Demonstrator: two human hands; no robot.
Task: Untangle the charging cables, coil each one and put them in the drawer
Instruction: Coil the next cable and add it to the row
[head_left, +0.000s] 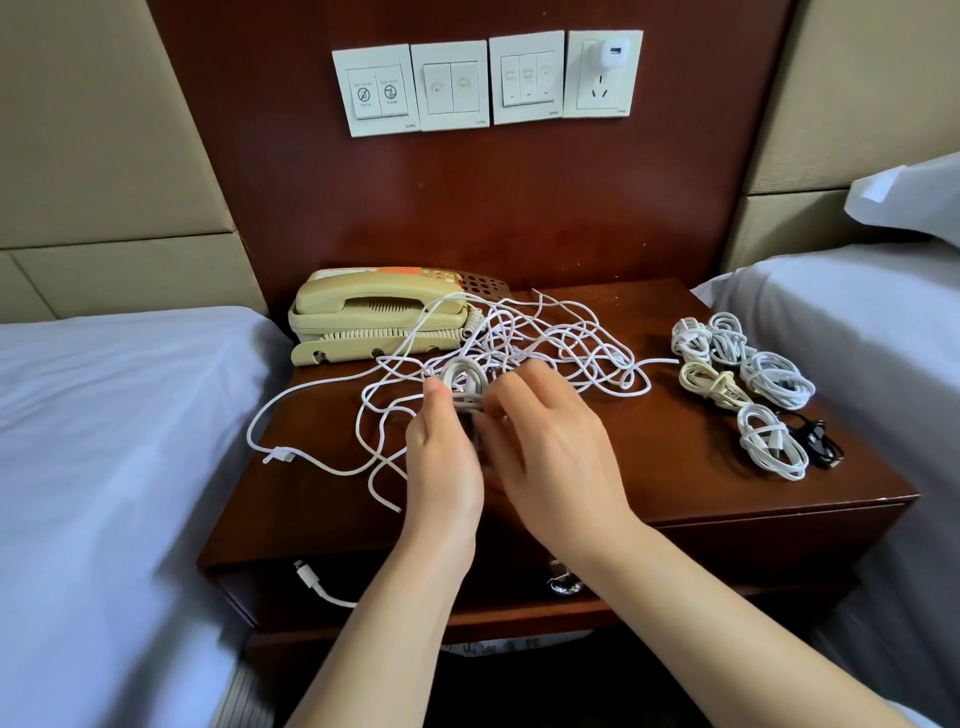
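A glossy red-brown wooden tabletop (675, 493) is flanked by white-sheeted beds (104, 415). Thin tangled white charging cables (571, 343) are sprawled across its middle; a half-wound white coil (462, 379) is gripped in the left hand (441, 457)'s curled fingers; the right hand (550, 447)'s grip is blurred and cannot be told.

person: two arms in view | left hand (441, 462): bare, slim fingers, smooth back | right hand (550, 457): bare, knuckles and tendons showing on its back, fingertips blurred | left forearm (384, 623): bare to the bottom edge of the view, slender | right forearm (727, 623): bare to the bottom edge, slender
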